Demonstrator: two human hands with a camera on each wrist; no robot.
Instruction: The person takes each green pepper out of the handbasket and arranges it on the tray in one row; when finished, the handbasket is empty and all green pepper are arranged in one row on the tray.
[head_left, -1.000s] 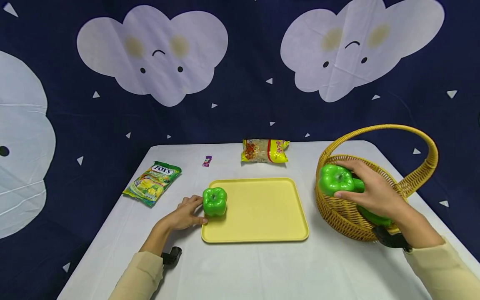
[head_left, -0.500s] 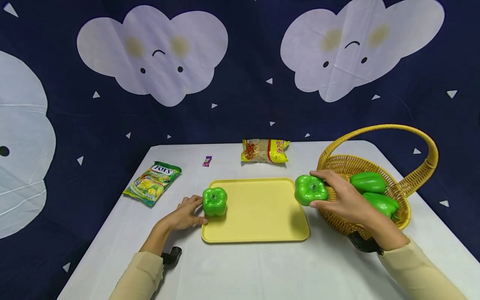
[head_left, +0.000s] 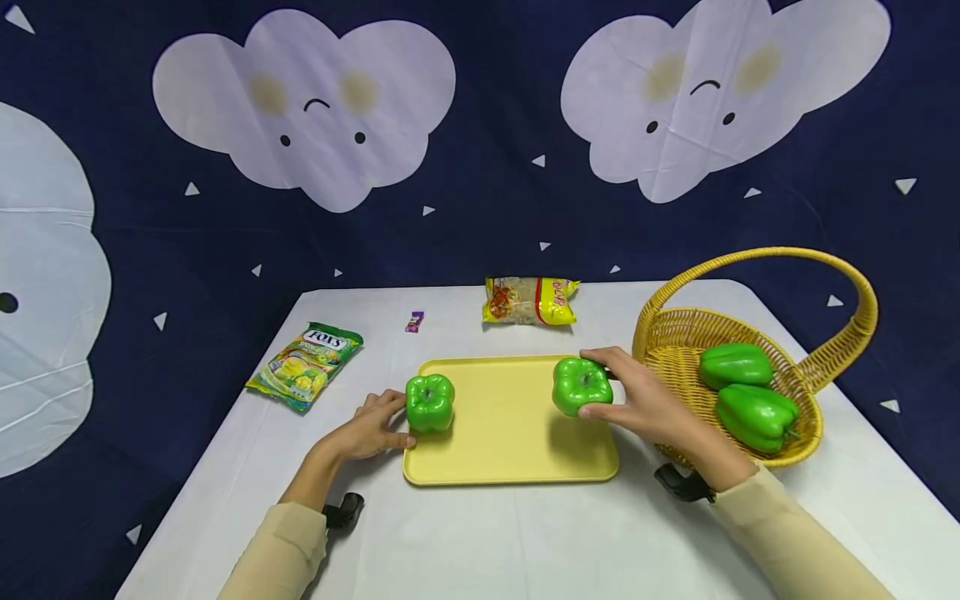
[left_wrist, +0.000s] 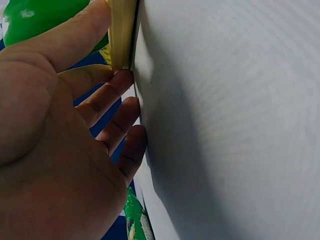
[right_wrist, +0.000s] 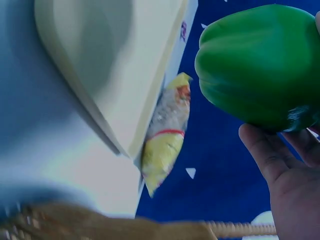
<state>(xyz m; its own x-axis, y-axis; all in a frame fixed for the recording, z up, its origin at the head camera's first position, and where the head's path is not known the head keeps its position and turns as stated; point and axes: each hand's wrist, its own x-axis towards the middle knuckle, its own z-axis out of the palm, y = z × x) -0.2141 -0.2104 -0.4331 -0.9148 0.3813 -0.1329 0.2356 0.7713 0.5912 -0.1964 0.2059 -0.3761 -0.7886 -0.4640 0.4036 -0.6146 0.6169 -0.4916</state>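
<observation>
My right hand [head_left: 637, 400] grips a glossy green bell pepper [head_left: 582, 387] between thumb and fingers. It hangs over the right part of the yellow tray [head_left: 502, 450], casting a shadow there; the right wrist view shows the same pepper [right_wrist: 260, 65] large, above the fingers. Another green bell pepper [head_left: 430, 403] stands on the tray's left edge. Beside it, my left hand [head_left: 369, 429] touches the tray's left side with loosely extended fingers. In the left wrist view the thumb [left_wrist: 80, 37] lies at the tray's rim [left_wrist: 122, 35], and the fingertips are close to the white tabletop.
A wicker basket [head_left: 686, 321] with a tall handle stands at the right, holding two green bell peppers [head_left: 757, 415]. A Fox's candy bag [head_left: 306, 367] lies at the left, a small purple candy [head_left: 414, 322] and a yellow food packet [head_left: 529, 301] at the back of the table.
My right hand has lifted the bell pepper out of the basket and carried it left over the tray. The left hand and the pepper beside it have stayed in place.
</observation>
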